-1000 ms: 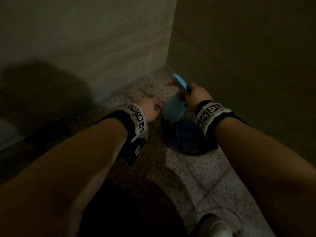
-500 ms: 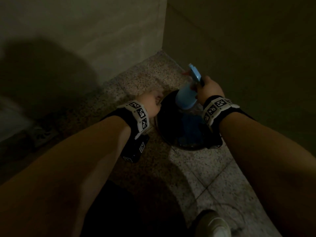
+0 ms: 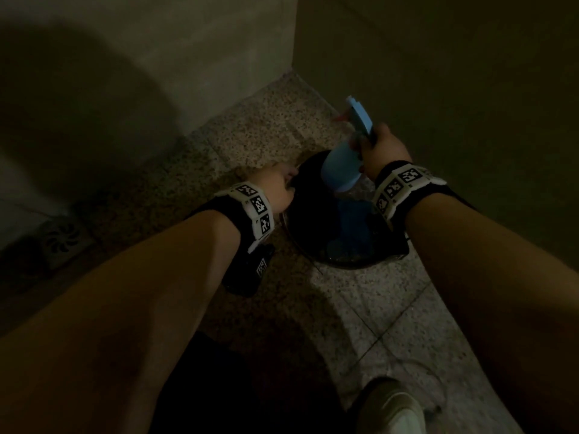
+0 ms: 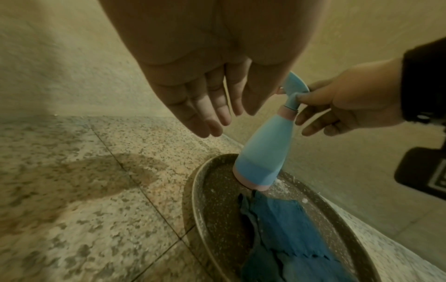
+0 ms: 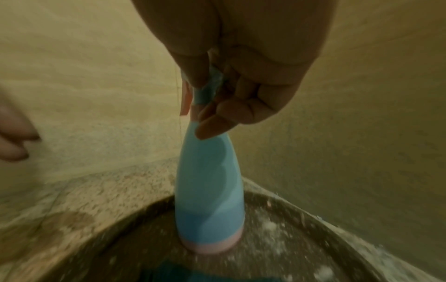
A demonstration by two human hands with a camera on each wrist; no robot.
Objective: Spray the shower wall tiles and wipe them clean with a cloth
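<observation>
My right hand grips the neck of a light blue spray bottle with a pink base, tilted, its bottom in or just over a dark round basin. A blue cloth lies crumpled inside the basin. My left hand hovers left of the bottle with straight fingers, holding nothing. Beige wall tiles meet in the corner behind.
The floor is speckled granite tile with a damp patch. A floor drain lies at the far left. My shoe stands at the bottom edge. The basin sits close against the right wall.
The view has tilted downward, bringing more floor and the drain into sight. My right hand still holds the bottle over the basin; the left hand stays beside the rim.
</observation>
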